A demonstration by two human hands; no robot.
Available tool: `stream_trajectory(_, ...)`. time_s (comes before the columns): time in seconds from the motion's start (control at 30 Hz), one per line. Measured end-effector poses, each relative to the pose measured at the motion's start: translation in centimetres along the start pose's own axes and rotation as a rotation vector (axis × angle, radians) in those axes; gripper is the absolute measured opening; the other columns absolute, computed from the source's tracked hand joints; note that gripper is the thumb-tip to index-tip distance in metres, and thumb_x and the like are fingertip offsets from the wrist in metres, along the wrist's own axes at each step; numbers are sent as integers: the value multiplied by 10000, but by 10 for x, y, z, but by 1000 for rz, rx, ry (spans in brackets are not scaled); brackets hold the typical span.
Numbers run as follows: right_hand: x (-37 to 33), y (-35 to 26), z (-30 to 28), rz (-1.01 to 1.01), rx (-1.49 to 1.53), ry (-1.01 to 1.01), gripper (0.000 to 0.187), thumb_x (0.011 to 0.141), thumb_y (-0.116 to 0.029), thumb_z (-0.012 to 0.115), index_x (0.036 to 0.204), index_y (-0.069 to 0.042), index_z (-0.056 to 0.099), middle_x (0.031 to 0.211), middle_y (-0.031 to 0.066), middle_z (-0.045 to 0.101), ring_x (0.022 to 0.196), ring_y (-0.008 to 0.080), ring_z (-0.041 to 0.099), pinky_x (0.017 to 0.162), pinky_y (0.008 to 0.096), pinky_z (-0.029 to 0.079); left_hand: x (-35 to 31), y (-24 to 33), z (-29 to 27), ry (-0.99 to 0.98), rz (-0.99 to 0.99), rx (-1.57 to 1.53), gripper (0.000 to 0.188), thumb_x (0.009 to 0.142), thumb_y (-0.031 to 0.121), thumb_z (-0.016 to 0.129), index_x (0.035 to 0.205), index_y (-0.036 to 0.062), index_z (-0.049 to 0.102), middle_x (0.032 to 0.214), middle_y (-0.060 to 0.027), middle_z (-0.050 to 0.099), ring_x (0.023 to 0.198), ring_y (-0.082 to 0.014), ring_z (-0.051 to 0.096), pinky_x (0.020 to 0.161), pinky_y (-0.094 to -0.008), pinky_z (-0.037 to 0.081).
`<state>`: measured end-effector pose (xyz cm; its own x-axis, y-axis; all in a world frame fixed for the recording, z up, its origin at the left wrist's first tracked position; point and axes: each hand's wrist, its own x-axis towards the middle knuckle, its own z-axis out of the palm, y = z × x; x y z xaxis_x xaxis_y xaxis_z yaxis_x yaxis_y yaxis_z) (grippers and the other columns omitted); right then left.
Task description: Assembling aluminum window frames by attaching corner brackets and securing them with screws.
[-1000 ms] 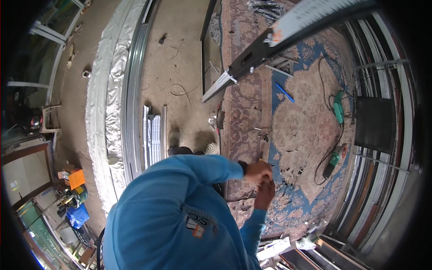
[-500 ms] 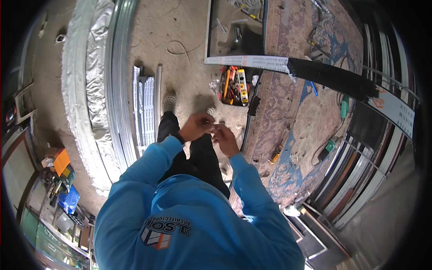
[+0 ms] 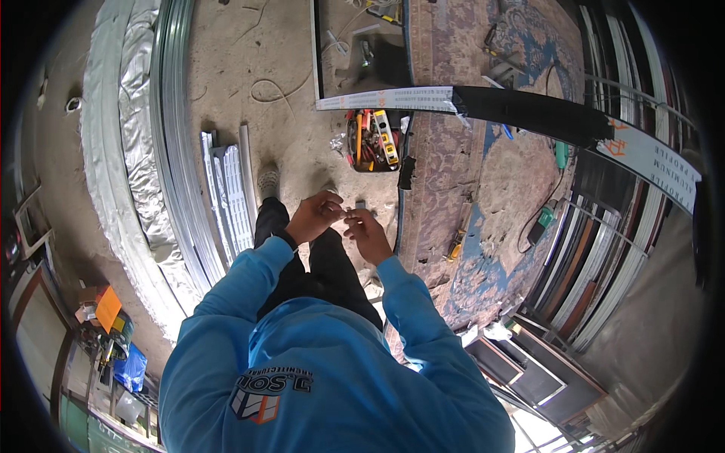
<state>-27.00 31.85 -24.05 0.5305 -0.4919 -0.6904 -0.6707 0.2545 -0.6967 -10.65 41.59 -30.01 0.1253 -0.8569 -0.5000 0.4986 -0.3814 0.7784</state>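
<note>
Small piece (image 3: pixel 348 214) bodyward of toolbox (image 3: pixel 376 170) — right hand (image 3: pixel 368 234) nearer, fingers pinched on it; axis, left hand (image 3: pixel 314 217) grip unclear.

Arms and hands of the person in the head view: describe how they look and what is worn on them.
Long, plain blue sleeves cover both arms, the left sleeve and the right sleeve, with no print visible on either. A dark band circles the left wrist; none shows on the right. The left hand and right hand are ungloved.
</note>
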Motion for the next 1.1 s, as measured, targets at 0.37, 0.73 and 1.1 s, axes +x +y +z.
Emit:
stream_trajectory(0.37, -37, 32, -125, -185, 92, 491, 250, 1003, -170, 505, 1231, -70, 489, 968, 55, 600, 746, 118, 598, 676, 279, 522, -5, -73, 24, 219, -48, 268, 221, 919, 173, 696, 1049, 10, 625, 811, -47, 659, 740, -102, 627, 665, -262, 514)
stream_trajectory(0.73, 16, 92, 4, 109, 80, -81, 187, 1014, -160, 478, 1141, -23, 468, 963, 90, 598, 832, 153, 598, 734, 290, 520, 26, -133, 17, 215, -37, -632, 213, 950, 67, 627, 1158, 50, 582, 898, -5, 614, 733, -62, 555, 641, -248, 454)
stream_trajectory(1.1, 60, 147, 57, 219, 127, -138, 214, 1023, -187, 471, 1181, -44, 486, 955, 69, 578, 812, 128, 559, 739, 286, 490, 22, 46, -35, -407, 937, -1060, 196, 939, 159, 615, 1062, 8, 602, 797, -97, 629, 640, -202, 605, 570, -326, 483)
